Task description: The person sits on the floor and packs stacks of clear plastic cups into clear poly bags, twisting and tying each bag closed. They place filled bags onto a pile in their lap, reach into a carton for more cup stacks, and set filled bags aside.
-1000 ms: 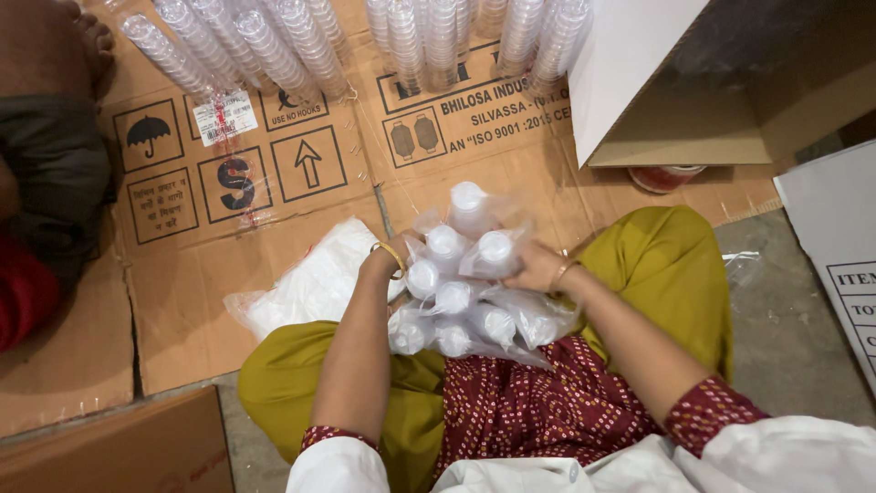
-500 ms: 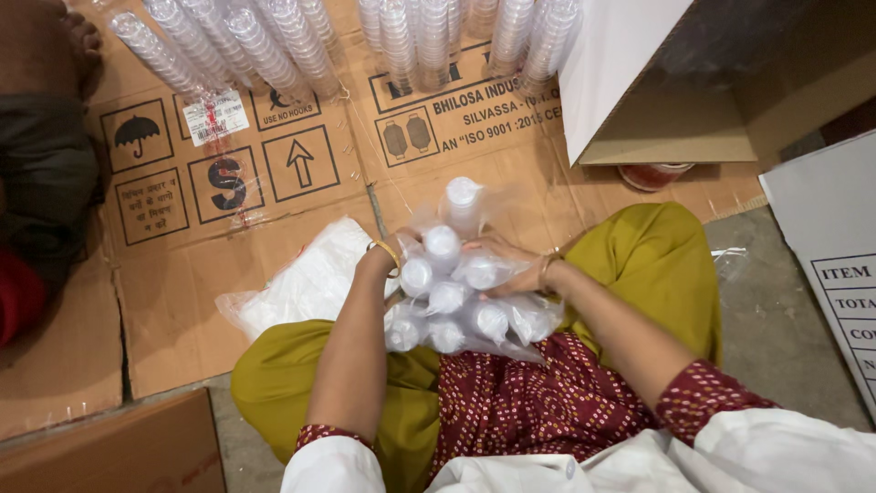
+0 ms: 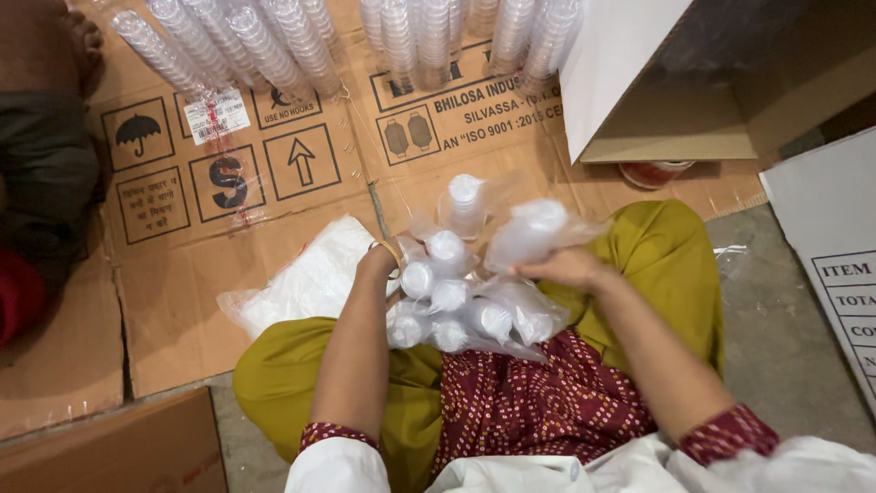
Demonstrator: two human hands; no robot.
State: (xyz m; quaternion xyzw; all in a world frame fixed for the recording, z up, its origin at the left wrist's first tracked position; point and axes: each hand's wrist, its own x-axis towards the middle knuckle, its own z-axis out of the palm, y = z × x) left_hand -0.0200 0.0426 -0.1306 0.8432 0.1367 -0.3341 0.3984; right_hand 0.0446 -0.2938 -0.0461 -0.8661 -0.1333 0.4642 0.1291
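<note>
A cluster of small white bottles in clear plastic wrap rests on my lap. My left hand, with a bangle at the wrist, presses against the left side of that bundle. My right hand grips one wrapped white bottle and holds it up at the right of the bundle. Another wrapped bottle sticks up behind the cluster. I sit cross-legged in mustard-yellow trousers and a maroon patterned top.
Flattened cardboard covers the floor ahead. Long sleeves of stacked clear cups lie along the top edge. A bag of white items sits left of my knee. An open carton stands at upper right. Another person's leg is far left.
My right hand has lifted one wrapped bottle up and to the right, away from the cluster. The left hand stays against the bundle.
</note>
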